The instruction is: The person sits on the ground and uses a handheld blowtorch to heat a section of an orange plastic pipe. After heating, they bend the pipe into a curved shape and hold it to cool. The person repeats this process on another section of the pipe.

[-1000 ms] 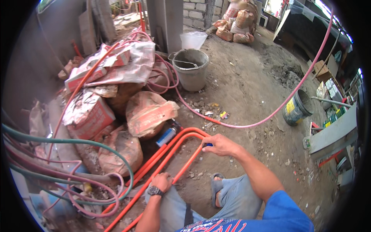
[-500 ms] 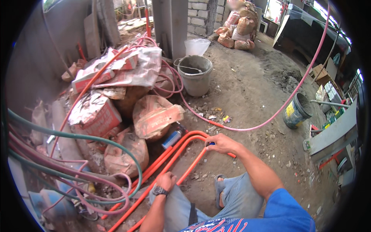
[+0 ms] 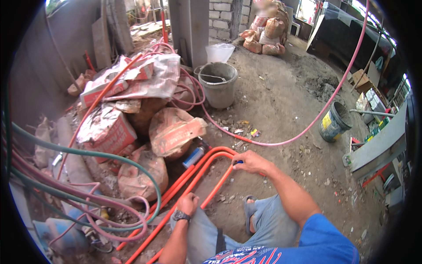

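Note:
My right hand (image 3: 251, 162) is closed in a pinch around a small blue piece (image 3: 238, 162), too little of which shows to name. It is at the upper end of a straight stretch of orange pipe (image 3: 218, 187). My left hand (image 3: 189, 204), below a wristwatch, is curled by my knee against the orange pipes. What its fingers hold, if anything, is hidden. Beside it a longer orange pipe (image 3: 200, 177) runs up from the lower left and bends over toward my right hand. A blue and silver can (image 3: 193, 157) lies just left of the bend.
Stained sacks (image 3: 143, 174) and a red and white box (image 3: 107, 134) are heaped at the left. Green hose (image 3: 88, 153) and pink hose (image 3: 303, 135) loop across. A grey bucket (image 3: 218, 94) stands ahead, a second bucket (image 3: 336, 123) farther right, and a sack pile (image 3: 268, 35) at the back.
The view has shifted slightly, so the surroundings sit a little farther left. Both hands keep nearly the same places along the orange pipes.

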A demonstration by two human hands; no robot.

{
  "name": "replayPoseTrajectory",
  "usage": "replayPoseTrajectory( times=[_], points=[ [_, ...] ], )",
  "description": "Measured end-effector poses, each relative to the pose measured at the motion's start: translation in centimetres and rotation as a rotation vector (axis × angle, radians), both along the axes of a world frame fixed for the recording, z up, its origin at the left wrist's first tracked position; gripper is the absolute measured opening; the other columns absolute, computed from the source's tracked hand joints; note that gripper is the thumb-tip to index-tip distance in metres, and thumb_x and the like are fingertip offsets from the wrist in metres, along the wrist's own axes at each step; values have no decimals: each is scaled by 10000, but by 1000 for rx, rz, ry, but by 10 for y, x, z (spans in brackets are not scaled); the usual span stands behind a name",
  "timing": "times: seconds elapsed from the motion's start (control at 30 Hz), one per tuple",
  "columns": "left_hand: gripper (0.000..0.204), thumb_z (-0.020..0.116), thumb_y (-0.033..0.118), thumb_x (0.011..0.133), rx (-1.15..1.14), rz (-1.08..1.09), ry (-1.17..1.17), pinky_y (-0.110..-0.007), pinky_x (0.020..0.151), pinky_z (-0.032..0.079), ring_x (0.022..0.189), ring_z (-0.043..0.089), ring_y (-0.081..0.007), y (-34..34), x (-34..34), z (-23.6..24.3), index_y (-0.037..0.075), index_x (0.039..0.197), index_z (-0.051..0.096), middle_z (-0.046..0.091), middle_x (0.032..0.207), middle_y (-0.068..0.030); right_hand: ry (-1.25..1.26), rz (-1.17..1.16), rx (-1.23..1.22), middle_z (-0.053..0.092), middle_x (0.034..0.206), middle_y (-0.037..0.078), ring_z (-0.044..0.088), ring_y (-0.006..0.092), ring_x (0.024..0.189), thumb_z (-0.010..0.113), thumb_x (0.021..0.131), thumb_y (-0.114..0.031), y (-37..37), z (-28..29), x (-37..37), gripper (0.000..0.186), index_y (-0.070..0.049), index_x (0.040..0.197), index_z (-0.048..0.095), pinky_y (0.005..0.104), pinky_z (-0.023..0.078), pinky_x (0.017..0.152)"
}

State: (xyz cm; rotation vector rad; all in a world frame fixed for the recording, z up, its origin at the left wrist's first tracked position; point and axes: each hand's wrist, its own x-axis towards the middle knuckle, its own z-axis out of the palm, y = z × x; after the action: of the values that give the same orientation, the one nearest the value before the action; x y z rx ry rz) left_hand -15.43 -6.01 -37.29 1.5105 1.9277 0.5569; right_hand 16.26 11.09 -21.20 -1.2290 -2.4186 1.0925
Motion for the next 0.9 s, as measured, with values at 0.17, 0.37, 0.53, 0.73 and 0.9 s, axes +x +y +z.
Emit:
replayPoseTrajectory(
  times=[0.17,0.37,0.53,0.73,0.9],
  points=[
    [201,740,294,905,0,31,26,-488,855,572,938,731,-386,-5,-3,7,108,970,782,763,939,-188,67,-40,5,735,959,186,715,373,911,730,905,-291,0,10,-3,279,-67,1071,720,461,546,821],
    [238,723,295,905,12,31,10,-469,860,571,923,744,-372,-8,-7,11,79,984,784,772,932,-188,117,-71,-47,716,888,176,700,317,834,715,940,-290,1,11,-11,290,-52,1105,697,423,536,782],
    [251,711,289,922,24,46,12,-457,853,568,909,749,-363,-13,-9,11,62,1002,781,774,924,-191,75,-112,-13,724,903,165,706,307,851,707,942,-276,4,9,-19,306,-44,1139,675,425,540,786],
    [206,736,283,907,28,74,-21,-493,855,575,931,733,-397,-14,-11,15,97,983,781,761,943,-201,204,-172,-104,732,932,117,700,234,890,716,932,-266,6,8,-30,299,-38,1124,691,396,545,818],
    [229,713,289,930,57,15,-48,-493,832,575,925,730,-412,-18,-10,16,78,997,770,753,945,-218,408,-126,-66,652,915,-11,600,97,859,700,963,-176,20,-20,-25,190,-56,1110,705,284,494,764]
  ],
)
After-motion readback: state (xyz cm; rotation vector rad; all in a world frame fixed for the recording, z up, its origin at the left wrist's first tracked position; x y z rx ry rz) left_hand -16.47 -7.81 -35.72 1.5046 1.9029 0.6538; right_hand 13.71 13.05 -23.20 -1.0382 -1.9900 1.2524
